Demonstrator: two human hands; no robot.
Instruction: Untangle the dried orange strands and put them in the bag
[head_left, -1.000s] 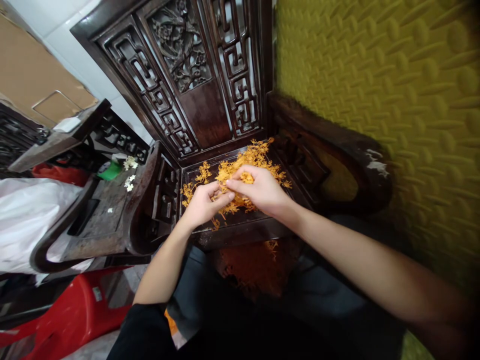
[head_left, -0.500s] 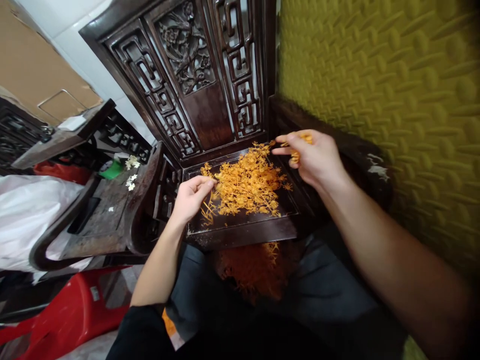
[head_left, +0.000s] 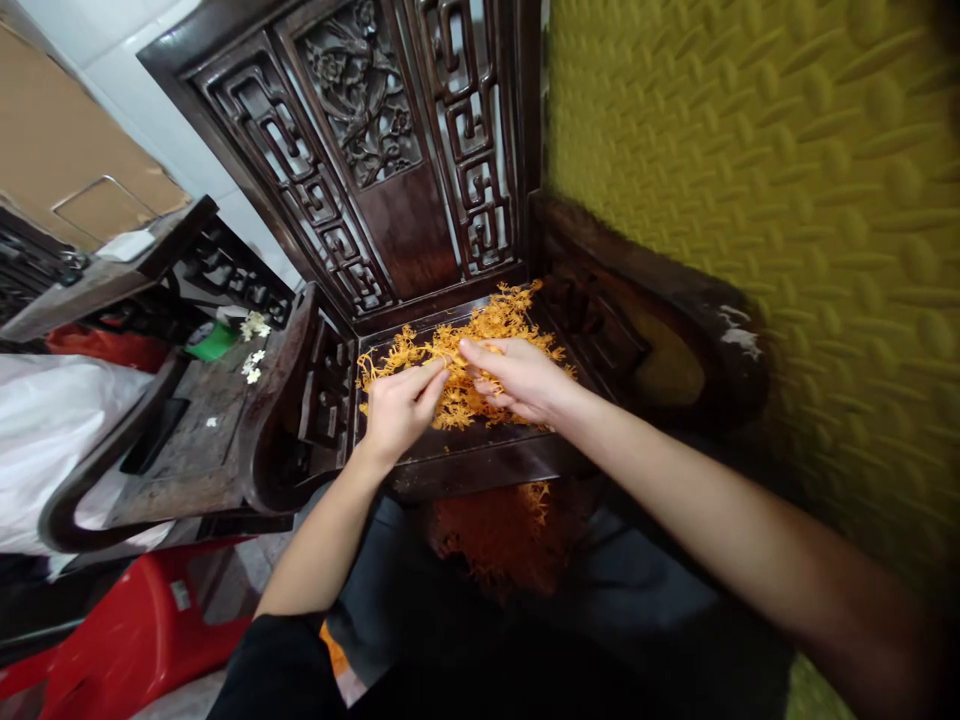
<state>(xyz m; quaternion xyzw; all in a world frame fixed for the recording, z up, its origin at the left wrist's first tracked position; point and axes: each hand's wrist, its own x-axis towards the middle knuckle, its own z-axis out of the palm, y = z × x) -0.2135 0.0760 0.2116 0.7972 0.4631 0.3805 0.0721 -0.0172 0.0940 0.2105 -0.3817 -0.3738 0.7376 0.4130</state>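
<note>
Our left hand pinches a thin orange sprig between thumb and forefinger, its grip narrow. Our right hand is just beside it, thumb pressed against the same sprig and the other fingers curled, with orange bits showing among them; we cannot tell how much lies hidden in that palm. The two hands are close together, with only a small gap between their fingertips.

Under and just beyond both hands, a loose heap of orange flower sprigs spreads over the dark wooden chair seat, some of it reaching out past our left knuckles. Straight ahead of our hands rises the chair back, with a pierced floral carving between fretwork strips. To the right of our right hand curves a wooden armrest, backed by a yellow-green embossed sheet.

Well to the left of our left hand, another wooden seat bears small white flowers, a green object and a flat black item. Farther left is a white plastic bag, and nearer to us a red plastic chair. Below our hands, between our dark-trousered legs, more orange sprigs show beside something reddish-brown, too dim to name.
</note>
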